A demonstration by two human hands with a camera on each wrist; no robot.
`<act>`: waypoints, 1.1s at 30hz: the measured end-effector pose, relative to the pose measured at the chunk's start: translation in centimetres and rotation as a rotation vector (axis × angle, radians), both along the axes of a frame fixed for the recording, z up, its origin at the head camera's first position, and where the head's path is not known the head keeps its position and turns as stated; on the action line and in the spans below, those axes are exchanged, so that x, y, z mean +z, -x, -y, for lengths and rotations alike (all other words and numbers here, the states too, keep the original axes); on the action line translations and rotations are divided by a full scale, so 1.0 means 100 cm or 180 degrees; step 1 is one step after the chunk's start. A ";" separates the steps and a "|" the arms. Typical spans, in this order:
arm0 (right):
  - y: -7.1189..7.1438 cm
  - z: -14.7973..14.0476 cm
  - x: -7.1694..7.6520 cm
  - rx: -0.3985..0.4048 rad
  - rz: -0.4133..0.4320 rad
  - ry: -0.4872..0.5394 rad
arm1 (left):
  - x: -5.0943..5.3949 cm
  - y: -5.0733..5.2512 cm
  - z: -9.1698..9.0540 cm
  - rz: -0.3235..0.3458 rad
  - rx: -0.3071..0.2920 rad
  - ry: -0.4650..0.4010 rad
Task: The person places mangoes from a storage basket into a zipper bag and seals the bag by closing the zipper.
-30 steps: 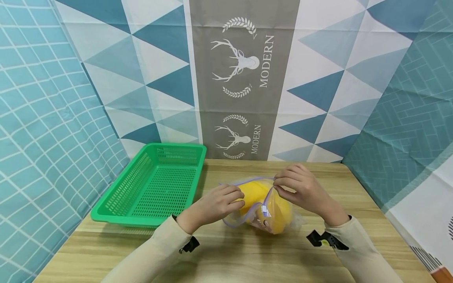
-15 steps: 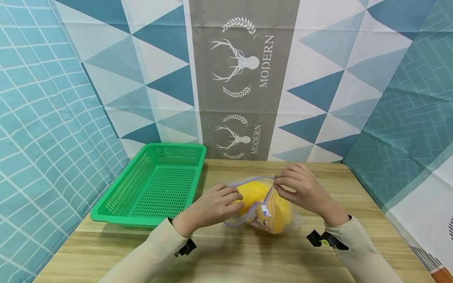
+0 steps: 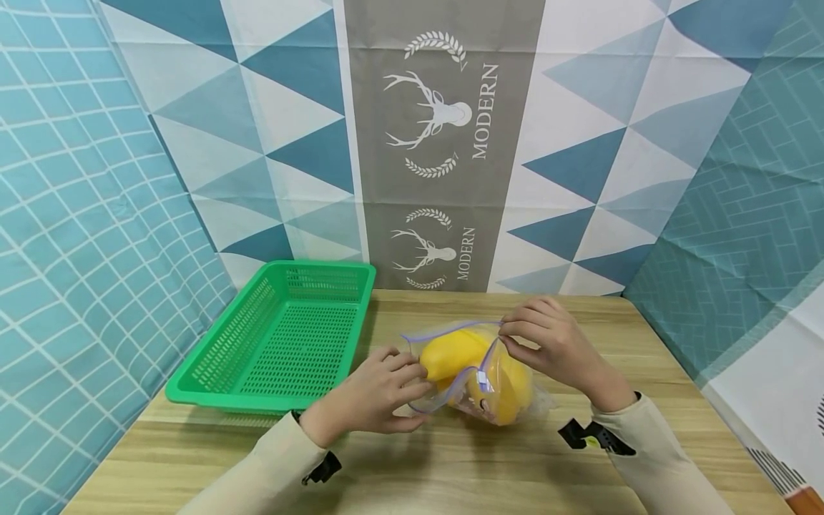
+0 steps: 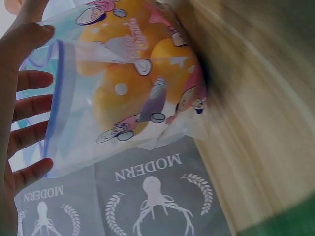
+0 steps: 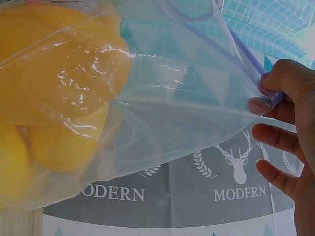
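A clear zip bag [image 3: 481,404] with a purple-blue zip edge and printed cartoon figures lies on the table, its mouth towards my left hand. Several smooth, rounded yellow fruit-like things [image 3: 450,354] fill it; their exact kind is unclear. My right hand [image 3: 556,347] pinches the far right corner of the zip edge between thumb and forefinger, the other fingers apart from the plastic in the right wrist view. At the left side of the mouth is my left hand [image 3: 380,392], fingers spread and loosely extended, fingertips by the zip edge, holding nothing.
A green perforated plastic basket [image 3: 350,336] stands on the wooden table [image 3: 412,486], left of the bag. Patterned cloth [image 3: 431,179] hangs behind the table, with more cloth on both sides.
My left hand has drawn back a little to the left and its fingers have spread away from the bag's zip edge. The right hand keeps its pinch, nearly still.
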State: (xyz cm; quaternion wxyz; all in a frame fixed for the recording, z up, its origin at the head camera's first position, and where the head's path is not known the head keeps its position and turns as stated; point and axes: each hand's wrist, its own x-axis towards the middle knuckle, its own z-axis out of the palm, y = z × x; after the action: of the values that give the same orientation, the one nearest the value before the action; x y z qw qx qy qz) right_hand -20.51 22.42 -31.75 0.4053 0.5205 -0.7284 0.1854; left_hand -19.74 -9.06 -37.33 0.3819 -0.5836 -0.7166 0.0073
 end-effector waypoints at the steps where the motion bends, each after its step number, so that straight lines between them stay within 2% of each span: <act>1: 0.000 0.000 0.000 -0.0003 0.0001 0.0002 | -0.002 -0.001 0.001 0.0035 0.0007 0.0004; 4: 0.001 -0.001 -0.001 0.0003 -0.0012 0.0014 | -0.006 -0.002 0.002 0.0071 -0.0002 -0.0008; 12: 0.002 -0.001 -0.001 0.0070 -0.0107 0.0077 | -0.013 -0.005 0.003 -0.0044 0.0000 0.0022; 15: 0.002 -0.001 0.000 0.0077 -0.0117 0.0080 | -0.015 -0.006 0.003 -0.0003 -0.0010 0.0007; 19: 0.001 -0.002 0.000 0.0059 -0.0107 0.0069 | -0.016 -0.006 0.004 0.0086 0.0052 0.0019; 28: 0.002 -0.004 0.000 0.0038 -0.0131 0.0132 | -0.014 -0.002 0.003 -0.0204 0.0239 -0.0068; 33: 0.003 -0.006 0.001 -0.0026 -0.0064 0.0126 | -0.010 0.002 0.004 -0.0212 0.0347 -0.0111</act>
State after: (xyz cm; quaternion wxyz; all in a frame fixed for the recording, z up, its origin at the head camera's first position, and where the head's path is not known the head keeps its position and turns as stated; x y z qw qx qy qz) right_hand -20.85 23.04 -31.66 0.4235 0.5111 -0.7226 0.1929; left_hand -19.95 -9.47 -38.33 0.4146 -0.5363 -0.7343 0.0351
